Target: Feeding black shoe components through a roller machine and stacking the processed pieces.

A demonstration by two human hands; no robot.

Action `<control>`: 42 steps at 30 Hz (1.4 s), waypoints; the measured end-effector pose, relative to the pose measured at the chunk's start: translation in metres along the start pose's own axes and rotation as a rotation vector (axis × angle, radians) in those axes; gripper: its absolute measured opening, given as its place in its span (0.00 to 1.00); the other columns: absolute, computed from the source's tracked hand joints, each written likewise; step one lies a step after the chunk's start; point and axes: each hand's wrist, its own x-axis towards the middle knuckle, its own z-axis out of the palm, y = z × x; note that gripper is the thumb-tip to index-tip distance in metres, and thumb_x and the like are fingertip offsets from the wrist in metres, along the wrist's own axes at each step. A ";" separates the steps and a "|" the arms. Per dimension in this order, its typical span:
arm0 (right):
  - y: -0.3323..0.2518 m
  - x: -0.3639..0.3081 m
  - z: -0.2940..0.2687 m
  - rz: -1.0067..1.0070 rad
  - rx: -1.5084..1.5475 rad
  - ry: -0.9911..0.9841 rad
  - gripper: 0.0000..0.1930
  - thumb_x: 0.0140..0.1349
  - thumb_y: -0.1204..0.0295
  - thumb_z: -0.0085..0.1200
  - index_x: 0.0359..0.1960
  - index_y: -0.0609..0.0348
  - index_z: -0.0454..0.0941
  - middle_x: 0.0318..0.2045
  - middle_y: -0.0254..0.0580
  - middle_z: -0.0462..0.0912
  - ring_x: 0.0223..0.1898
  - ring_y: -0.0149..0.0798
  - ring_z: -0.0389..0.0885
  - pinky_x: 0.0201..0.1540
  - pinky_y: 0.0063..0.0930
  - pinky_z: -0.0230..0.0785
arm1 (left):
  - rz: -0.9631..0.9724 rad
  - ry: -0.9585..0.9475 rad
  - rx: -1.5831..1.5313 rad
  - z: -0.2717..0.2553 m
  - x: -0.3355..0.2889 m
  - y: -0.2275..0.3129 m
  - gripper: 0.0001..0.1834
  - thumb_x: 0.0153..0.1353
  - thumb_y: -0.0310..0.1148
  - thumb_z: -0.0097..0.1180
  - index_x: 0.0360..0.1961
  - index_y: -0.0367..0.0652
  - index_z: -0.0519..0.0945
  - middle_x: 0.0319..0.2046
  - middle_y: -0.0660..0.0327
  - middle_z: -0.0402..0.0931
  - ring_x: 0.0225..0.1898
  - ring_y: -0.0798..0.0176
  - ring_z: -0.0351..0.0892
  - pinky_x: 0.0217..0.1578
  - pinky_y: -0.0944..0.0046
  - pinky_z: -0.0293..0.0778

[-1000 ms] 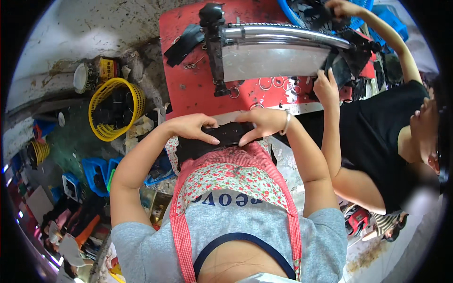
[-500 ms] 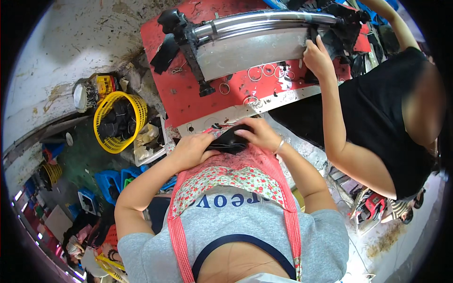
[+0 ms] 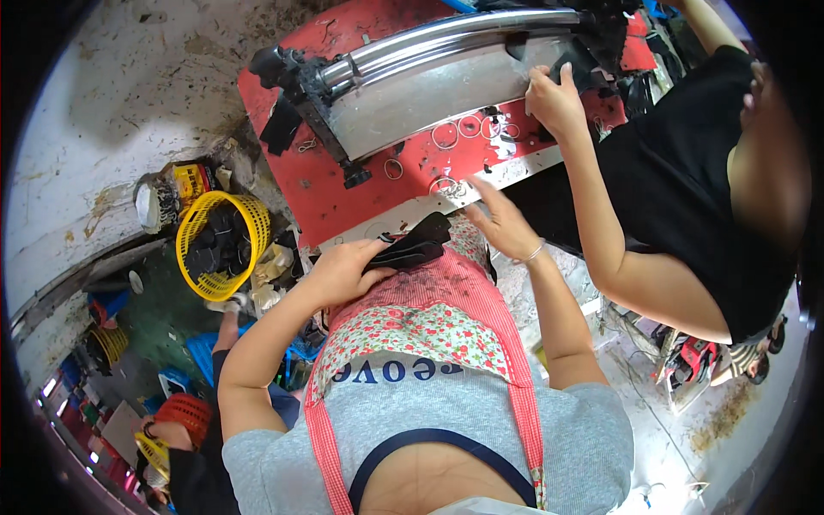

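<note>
A stack of flat black pieces (image 3: 419,244), leather-like, lies over my lap on the red checked apron (image 3: 421,283). My left hand (image 3: 348,273) grips its left end, thumb on the near side and fingers on top. The stack's right end sticks out free and slants up. My right hand (image 3: 502,225) is off the stack, open, fingers apart, near the table's front edge. Just beyond its fingertips a thin pale ring (image 3: 444,185) lies on the red tabletop (image 3: 318,193).
A machine with a long chrome roller (image 3: 455,36) and metal plate (image 3: 421,101) stands on the table. At right, a co-worker's hand (image 3: 556,101) holds a black piece at the plate. A yellow basket (image 3: 259,225) of black pieces stands at left. Several pale rings lie near the plate.
My right hand has let go of the black pieces and moved right and forward, its fingers spreading. My left hand still holds the stack. The view has shifted slightly.
</note>
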 end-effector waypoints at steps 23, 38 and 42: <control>-0.029 0.041 0.046 -0.299 -0.072 -0.690 0.20 0.49 0.59 0.60 0.39 0.60 0.78 0.30 0.52 0.79 0.34 0.52 0.77 0.38 0.37 0.69 | -0.288 -0.485 -0.299 -0.022 0.005 -0.027 0.28 0.47 0.51 0.61 0.41 0.38 0.77 0.30 0.54 0.78 0.32 0.61 0.78 0.33 0.65 0.71; -0.039 0.046 0.066 -0.133 0.226 -0.690 0.21 0.54 0.62 0.56 0.46 0.63 0.71 0.37 0.51 0.78 0.39 0.45 0.77 0.44 0.34 0.68 | -0.504 0.546 -1.072 0.043 -0.046 -0.029 0.18 0.55 0.32 0.56 0.47 0.39 0.73 0.39 0.63 0.73 0.41 0.70 0.71 0.44 0.70 0.66; -0.039 0.045 0.062 -0.073 0.297 -0.676 0.22 0.55 0.64 0.56 0.48 0.62 0.69 0.38 0.49 0.78 0.40 0.42 0.77 0.45 0.32 0.68 | -0.481 0.635 -0.982 0.036 -0.034 -0.032 0.11 0.54 0.29 0.58 0.39 0.39 0.75 0.33 0.65 0.74 0.37 0.72 0.71 0.40 0.72 0.66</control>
